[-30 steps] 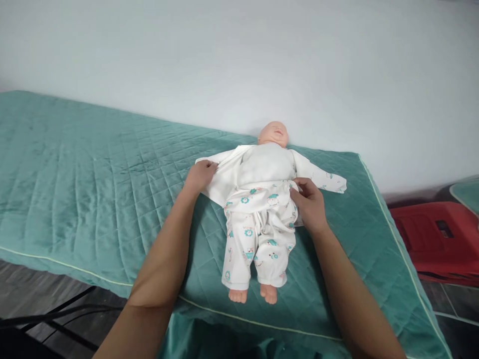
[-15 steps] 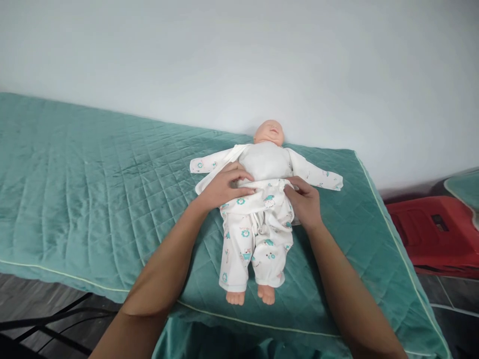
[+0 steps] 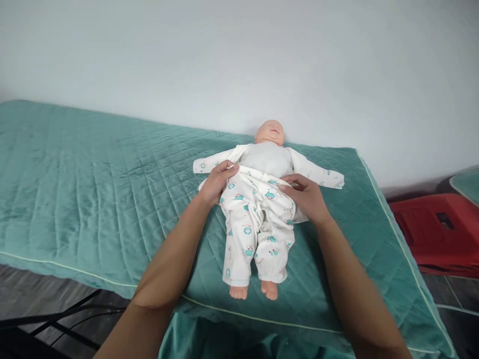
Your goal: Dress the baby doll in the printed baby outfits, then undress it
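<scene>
White printed cloth trousers (image 3: 245,217) lay mid-frame on a white-bodied doll (image 3: 266,158), legs running down-frame, waistband (image 3: 262,175) between my hands. My left hand (image 3: 219,183) pinched its left end; my right hand (image 3: 309,199), fingers slightly parted, touched its right end, grip unclear.

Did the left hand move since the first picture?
Yes. Against the doll's head, the left hand moved right, from the open shirt to the pants' waistband.
</scene>
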The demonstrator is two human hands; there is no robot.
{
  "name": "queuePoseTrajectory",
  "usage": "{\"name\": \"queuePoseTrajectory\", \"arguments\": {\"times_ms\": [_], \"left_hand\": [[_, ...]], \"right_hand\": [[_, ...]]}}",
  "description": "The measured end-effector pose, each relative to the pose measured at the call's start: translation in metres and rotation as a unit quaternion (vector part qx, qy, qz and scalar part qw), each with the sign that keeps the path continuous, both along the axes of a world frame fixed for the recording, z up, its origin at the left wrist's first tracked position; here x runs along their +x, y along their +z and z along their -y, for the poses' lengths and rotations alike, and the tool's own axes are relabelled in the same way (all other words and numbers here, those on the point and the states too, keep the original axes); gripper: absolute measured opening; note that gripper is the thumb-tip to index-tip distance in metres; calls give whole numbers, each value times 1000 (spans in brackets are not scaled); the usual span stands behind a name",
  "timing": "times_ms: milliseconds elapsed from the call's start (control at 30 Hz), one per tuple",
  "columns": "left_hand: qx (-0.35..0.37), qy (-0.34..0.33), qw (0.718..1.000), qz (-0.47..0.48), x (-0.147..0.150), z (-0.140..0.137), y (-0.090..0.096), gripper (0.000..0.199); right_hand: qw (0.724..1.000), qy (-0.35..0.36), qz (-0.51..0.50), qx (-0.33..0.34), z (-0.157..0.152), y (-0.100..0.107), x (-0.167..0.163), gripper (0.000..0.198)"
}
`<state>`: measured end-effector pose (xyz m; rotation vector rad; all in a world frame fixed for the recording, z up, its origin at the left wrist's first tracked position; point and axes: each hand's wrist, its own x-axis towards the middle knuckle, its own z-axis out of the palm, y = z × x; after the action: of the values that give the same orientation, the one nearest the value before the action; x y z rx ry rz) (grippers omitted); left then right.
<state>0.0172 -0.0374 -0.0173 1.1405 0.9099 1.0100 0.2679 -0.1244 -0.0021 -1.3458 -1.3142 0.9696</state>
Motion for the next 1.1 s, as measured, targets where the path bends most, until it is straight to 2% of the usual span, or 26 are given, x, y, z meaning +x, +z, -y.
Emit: {"name": "queuePoseTrajectory", "arguments": {"times_ms": [167, 300, 433, 500, 600, 733, 833, 967, 1100], "left_hand": [[7, -48, 997, -62, -9, -5, -3, 40], [35, -148, 979, -135, -25, -8, 2, 37], [45, -216, 962, -161, -38, -10, 6, 30], [42, -259, 954, -144, -40, -11, 6, 30], [47, -296, 945, -129, -39, -12, 5, 32], [74, -250, 952, -162, -32, -12, 0, 25], [95, -203, 957, -184, -27, -12, -2, 20], [116, -150, 953, -236, -20, -12, 0, 18], [165, -134, 915, -344, -13, -16, 6, 17]], "right_hand": [[999, 19, -10, -39, -1, -3, 19, 37], [990, 112, 24, -83, 3, -3, 37, 36], [976, 178, 24, -124, 11, 2, 42, 28], [975, 161, 60, -139, 13, 3, 38, 22], [976, 62, 162, -132, 12, 1, 28, 18], [958, -67, 263, -92, 7, -6, 19, 21], [931, -113, 335, -94, 5, -9, 14, 18], [911, -90, 378, -135, 4, -6, 11, 20], [915, -43, 375, -142, 3, -1, 13, 14]]}}
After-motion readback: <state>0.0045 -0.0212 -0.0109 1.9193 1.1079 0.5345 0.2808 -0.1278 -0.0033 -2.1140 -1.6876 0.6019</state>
